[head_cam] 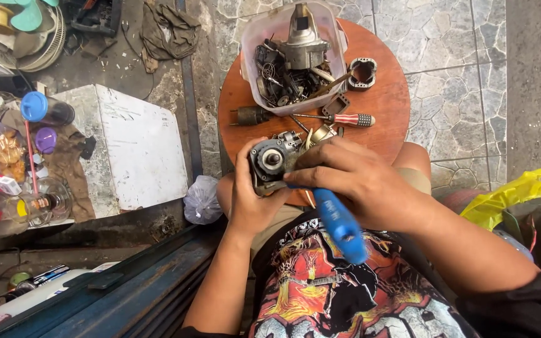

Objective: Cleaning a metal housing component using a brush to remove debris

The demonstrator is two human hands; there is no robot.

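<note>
Right, the fingers first: the left hand [252,197] is wrapped around a small grey motor housing [269,161], thumb up one side and fingers curled behind it, clamped firmly so the round bearing face points up at the camera. The right hand [361,184] lies over the top of the same motor housing, fingers closed together around a blue-handled tool [339,225] (a screwdriver by the look of it, though its tip is hidden under the fingers). The blue handle sticks out toward the person's chest, blurred.

Both hands sit just above the lap, at the near edge of a round wooden table [389,100]. On that table, just beyond the knuckles, lies a red-and-black-handled screwdriver [336,119], and beside it to the left a dark cylindrical part [252,115]. Behind those stands a clear plastic tub [264,37] filled with dark metal parts and a grey cast metal piece [302,40]. A small stator ring [362,72] rests on the wood to the tub's right.

Further out, a white block [142,147] stands on the floor at left, a crumpled clear plastic bag [201,200] against it, and a yellow bag [508,194] at far right.
</note>
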